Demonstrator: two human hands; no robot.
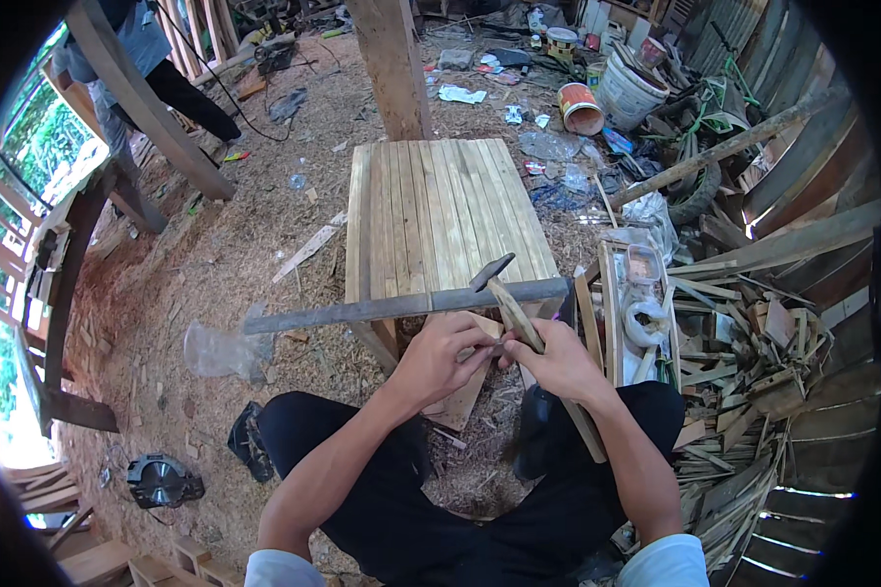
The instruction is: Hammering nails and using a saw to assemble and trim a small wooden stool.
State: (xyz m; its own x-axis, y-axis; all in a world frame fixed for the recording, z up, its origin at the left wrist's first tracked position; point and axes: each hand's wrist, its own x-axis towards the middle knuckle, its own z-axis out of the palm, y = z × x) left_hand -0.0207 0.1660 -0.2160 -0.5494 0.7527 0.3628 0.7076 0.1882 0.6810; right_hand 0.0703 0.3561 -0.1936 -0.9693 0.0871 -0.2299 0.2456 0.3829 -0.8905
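My right hand (561,364) is closed round the wooden handle of a hammer (515,311), its dark metal head raised toward the far side. In line with the handle, a length of wood shows below my right wrist. My left hand (444,356) is pinched, its fingertips meeting those of my right hand; whatever small thing lies between them is too small to make out. Just beyond both hands, a long grey bar (352,312) lies crosswise at the near end of a slatted wooden top (431,210). A wooden board (463,391) shows below my hands, between my legs.
A wooden post (392,73) stands behind the slatted top. At right are a wooden tray (612,323) with plastic containers and piled wood scraps (754,362). Buckets (628,90) stand far right. A circular saw (164,480) sits on the floor at left; another person (157,68) stands far left.
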